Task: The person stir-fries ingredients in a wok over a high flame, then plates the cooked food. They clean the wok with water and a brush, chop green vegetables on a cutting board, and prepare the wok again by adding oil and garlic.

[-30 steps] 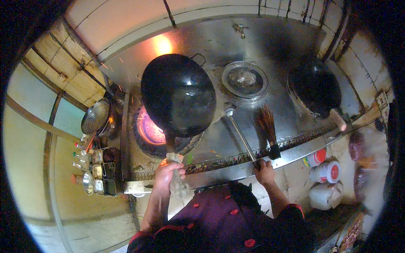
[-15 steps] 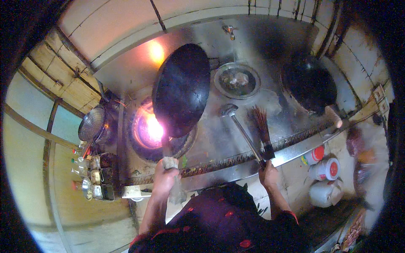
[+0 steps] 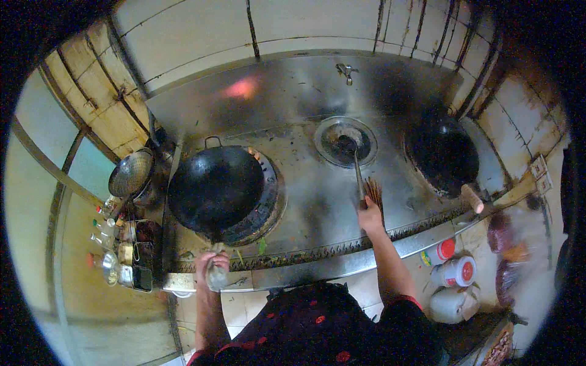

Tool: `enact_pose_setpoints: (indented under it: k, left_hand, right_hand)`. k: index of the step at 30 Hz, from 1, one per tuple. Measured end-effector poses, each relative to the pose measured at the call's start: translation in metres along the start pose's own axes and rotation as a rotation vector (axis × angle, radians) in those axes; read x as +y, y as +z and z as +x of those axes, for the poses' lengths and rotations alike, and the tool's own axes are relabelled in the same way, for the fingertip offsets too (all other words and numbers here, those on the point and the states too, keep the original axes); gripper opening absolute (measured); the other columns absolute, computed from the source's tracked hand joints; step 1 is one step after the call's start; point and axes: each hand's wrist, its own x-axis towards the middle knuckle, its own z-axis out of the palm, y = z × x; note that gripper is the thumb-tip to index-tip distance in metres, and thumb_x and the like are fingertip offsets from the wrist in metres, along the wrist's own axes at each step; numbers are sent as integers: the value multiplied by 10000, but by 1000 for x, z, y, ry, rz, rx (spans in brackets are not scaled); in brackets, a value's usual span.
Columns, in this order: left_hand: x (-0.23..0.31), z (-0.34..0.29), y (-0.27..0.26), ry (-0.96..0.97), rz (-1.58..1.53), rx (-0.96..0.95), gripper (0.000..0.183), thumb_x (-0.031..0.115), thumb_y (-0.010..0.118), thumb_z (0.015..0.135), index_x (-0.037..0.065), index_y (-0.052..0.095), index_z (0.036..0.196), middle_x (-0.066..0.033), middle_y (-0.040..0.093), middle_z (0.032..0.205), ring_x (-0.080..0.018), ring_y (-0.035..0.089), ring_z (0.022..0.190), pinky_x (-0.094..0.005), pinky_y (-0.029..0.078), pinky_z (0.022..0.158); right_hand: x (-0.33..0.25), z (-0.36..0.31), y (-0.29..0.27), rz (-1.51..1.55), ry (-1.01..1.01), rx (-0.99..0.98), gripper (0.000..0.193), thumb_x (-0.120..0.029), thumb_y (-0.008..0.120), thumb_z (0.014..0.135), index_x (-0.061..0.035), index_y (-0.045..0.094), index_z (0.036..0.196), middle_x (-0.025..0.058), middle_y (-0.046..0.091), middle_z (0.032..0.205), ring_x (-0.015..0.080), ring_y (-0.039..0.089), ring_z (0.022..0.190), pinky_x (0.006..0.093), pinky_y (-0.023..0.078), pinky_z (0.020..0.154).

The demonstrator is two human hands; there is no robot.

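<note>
My left hand (image 3: 212,263) is closed around the handle end of a black wok (image 3: 217,188), with a pale cloth (image 3: 217,278) bunched in the grip. The wok sits over the left burner (image 3: 273,198), slightly off toward the left, and looks bare inside. My right hand (image 3: 370,218) grips a long-handled ladle (image 3: 359,169), whose dark bowl dips into a round sunken basin (image 3: 321,145). Bristles of a bamboo wok brush (image 3: 374,194) stick out beside that hand. Its handle is hidden, so I cannot tell whether the brush is held too.
A second dark wok (image 3: 442,155) rests at the right, its wrapped handle (image 3: 472,198) pointing toward me. A tap (image 3: 347,72) is on the back panel. At the left are a perforated strainer (image 3: 131,173) and seasoning bottles (image 3: 104,226). Tubs (image 3: 455,272) stand below the front edge at right.
The wok, tilted up beside bright flame before, has come down over the burner and now hides most of the fire. My right hand has moved forward, bringing the ladle bowl into the basin.
</note>
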Motion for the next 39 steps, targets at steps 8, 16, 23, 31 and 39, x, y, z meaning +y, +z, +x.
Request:
enact_pose_setpoints:
  k: [8,16,23,31,39]
  left_hand:
    - [14,12,-29,-85,53,-42,237,63,541,769,-64,487,962,-38,469,768,-88,456,637,-203,393,558]
    - [18,24,-45,-119,199,-114,253,83,560,769,-10,495,995,-11,460,767,-93,433,630,-233,370,559]
    - [15,32,-56,-21,238,-46,236,73,560,748,-15,505,960,-23,464,765,-98,449,623,-224,376,531]
    - [5,24,-34,-77,121,-106,152,45,544,754,24,469,885,-20,447,734,-99,449,627,-235,386,555]
    - [-33,-11,35,-22,266,260,191,96,564,746,-40,494,860,-63,485,661,-148,490,577,-286,432,560]
  right_hand:
    - [-60,22,-6,1432,598,-462,90,-109,486,874,-59,447,811,47,473,669,93,426,492,241,328,430]
    - [-92,-33,-14,1538,642,-843,68,-149,499,889,-99,517,930,63,496,704,98,435,474,230,322,404]
    - [-115,-95,-10,1172,675,-923,260,-100,506,862,-90,507,1122,89,520,721,129,433,445,241,326,359]
    - [-145,-144,-11,177,67,-828,593,-20,543,815,-77,356,1375,12,489,616,87,409,411,247,324,372]
    - [-106,-149,-51,322,-59,-379,591,50,480,824,-61,332,1386,-15,466,674,51,399,464,207,345,401]
